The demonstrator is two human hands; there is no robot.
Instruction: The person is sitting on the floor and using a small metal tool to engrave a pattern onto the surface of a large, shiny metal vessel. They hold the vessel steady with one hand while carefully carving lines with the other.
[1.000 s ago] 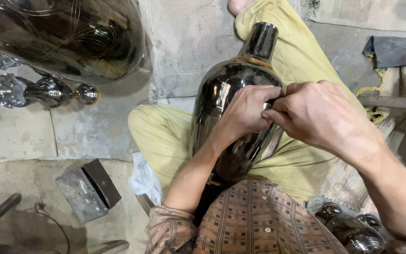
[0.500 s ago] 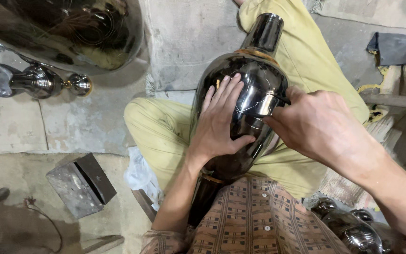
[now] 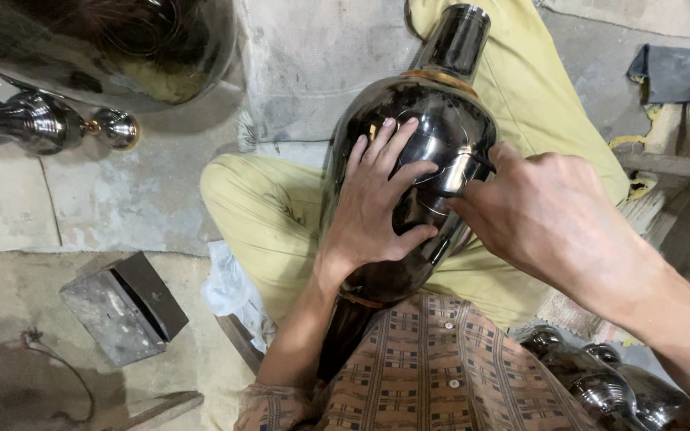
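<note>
**Dark metal vase held across the lap, both hands on its body**

Item 1. Large polished vase (image 3: pixel 417 183), dark and mirror-bright, with a narrow neck pointing away from the wearer and a brass-coloured band at the shoulder. It lies tilted across the lap, resting on yellow-green trousers (image 3: pixel 281 215), its foot tucked against a brown checked shirt (image 3: pixel 441 375).

Item 2. Left hand (image 3: pixel 377 207): spread flat and wide over the belly of the vase, fingers fanned, bracing it.

Item 3. Right hand (image 3: pixel 553 215): closed narrow, fingertips pinched at the vase's right flank. It may grip a slim tool, but what it holds cannot be made out.

Handling note (judgement): the curved, glossy surface looks slippery. A firm flat palm and knees closed under the body should keep it from rolling while the pinched hand works in short, light strokes.

Item 4. Surroundings: grey stone floor (image 3: pixel 121 199); a small metal finial piece (image 3: pixel 49 124) at left; a big shiny vessel (image 3: pixel 121 40) at top left; a grey metal block (image 3: pixel 125 307) at lower left; more polished pieces (image 3: pixel 616 383) at lower right.

Packages, labels, signs: none legible. A crumpled pale plastic wrapper (image 3: pixel 225 287) lies beside the left knee.
</note>
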